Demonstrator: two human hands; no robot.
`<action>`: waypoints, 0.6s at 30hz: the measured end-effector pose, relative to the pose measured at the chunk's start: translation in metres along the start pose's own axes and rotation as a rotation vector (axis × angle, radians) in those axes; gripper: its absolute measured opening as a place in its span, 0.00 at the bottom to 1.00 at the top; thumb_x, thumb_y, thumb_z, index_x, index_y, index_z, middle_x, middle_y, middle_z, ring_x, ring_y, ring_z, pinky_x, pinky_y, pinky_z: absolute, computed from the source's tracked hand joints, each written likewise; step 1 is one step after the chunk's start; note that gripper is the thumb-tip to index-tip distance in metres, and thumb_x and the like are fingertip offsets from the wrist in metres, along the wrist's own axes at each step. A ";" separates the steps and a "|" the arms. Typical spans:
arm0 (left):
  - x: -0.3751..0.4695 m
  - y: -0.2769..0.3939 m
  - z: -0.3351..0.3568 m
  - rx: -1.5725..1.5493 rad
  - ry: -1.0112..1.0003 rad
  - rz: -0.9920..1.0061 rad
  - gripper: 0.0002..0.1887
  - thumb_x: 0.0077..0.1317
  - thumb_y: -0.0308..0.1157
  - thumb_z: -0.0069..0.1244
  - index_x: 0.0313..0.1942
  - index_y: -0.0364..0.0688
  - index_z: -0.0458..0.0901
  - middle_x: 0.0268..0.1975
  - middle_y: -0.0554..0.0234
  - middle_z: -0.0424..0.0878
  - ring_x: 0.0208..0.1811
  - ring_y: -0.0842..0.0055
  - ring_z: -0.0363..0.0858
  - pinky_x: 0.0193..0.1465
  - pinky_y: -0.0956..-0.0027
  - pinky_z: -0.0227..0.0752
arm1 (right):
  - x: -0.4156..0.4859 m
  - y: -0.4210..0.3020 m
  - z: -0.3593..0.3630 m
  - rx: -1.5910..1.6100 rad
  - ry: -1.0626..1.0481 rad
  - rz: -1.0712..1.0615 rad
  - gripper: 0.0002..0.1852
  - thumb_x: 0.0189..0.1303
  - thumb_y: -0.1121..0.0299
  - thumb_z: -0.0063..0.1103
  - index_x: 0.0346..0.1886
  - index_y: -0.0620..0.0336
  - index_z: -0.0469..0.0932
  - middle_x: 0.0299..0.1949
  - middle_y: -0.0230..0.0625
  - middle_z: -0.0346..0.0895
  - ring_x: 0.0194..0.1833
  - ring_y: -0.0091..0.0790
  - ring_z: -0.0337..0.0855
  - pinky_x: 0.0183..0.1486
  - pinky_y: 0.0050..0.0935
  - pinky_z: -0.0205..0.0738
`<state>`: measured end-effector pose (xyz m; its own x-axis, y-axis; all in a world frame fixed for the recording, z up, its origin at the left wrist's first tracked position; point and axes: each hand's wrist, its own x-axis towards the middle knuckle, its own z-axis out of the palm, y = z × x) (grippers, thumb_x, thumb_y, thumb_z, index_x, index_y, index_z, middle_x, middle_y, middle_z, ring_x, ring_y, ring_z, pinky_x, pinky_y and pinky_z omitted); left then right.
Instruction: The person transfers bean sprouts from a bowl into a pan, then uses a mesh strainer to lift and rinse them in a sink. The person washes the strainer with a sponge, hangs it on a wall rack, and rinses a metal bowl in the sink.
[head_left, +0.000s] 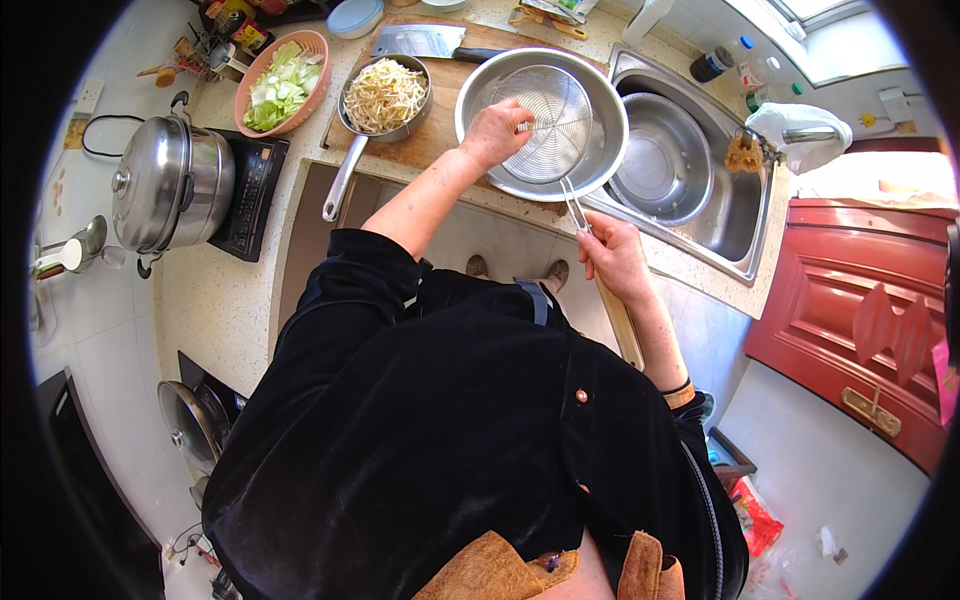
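Observation:
My right hand grips the long handle of a wire-mesh skimmer, where the wire neck meets the wooden shaft. The skimmer's round mesh head lies over a wide stainless steel basin at the edge of a wooden cutting board. Over the left part of the mesh is my left hand, its fingertips drawn together at the wire. Whether something small is between those fingers is hidden. A steel saucepan heaped with bean sprouts stands to the left, its handle over the counter edge.
A cleaver lies behind the saucepan. A pink colander holds chopped cabbage. A lidded steamer pot stands left on an induction cooker. At right, the sink holds a metal basin; several bottles stand behind.

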<state>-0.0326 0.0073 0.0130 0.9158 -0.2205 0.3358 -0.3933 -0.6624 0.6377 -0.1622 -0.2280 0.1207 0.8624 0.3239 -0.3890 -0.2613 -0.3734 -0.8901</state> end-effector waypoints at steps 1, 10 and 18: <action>0.000 0.000 0.000 0.002 0.006 0.012 0.07 0.54 0.27 0.58 0.35 0.41 0.84 0.34 0.59 0.82 0.33 0.68 0.83 0.37 0.67 0.77 | 0.000 0.001 0.000 -0.002 -0.003 0.000 0.15 0.63 0.77 0.52 0.52 0.65 0.78 0.18 0.29 0.72 0.16 0.18 0.71 0.20 0.21 0.68; 0.002 0.014 -0.010 0.078 -0.009 0.015 0.02 0.54 0.27 0.53 0.26 0.40 0.78 0.30 0.54 0.81 0.32 0.59 0.81 0.36 0.61 0.76 | -0.002 0.002 0.002 0.025 0.003 -0.019 0.16 0.62 0.78 0.52 0.54 0.66 0.76 0.20 0.31 0.73 0.16 0.19 0.71 0.19 0.21 0.67; -0.020 -0.004 -0.117 -0.025 0.536 -0.084 0.04 0.58 0.27 0.57 0.31 0.36 0.82 0.29 0.58 0.82 0.27 0.76 0.80 0.30 0.72 0.74 | -0.001 0.004 -0.008 0.012 0.074 -0.054 0.16 0.63 0.79 0.52 0.55 0.70 0.75 0.19 0.30 0.73 0.16 0.18 0.70 0.18 0.19 0.65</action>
<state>-0.0588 0.0981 0.0845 0.7766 0.2332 0.5852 -0.3283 -0.6430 0.6919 -0.1610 -0.2371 0.1193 0.9049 0.2780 -0.3222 -0.2184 -0.3466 -0.9122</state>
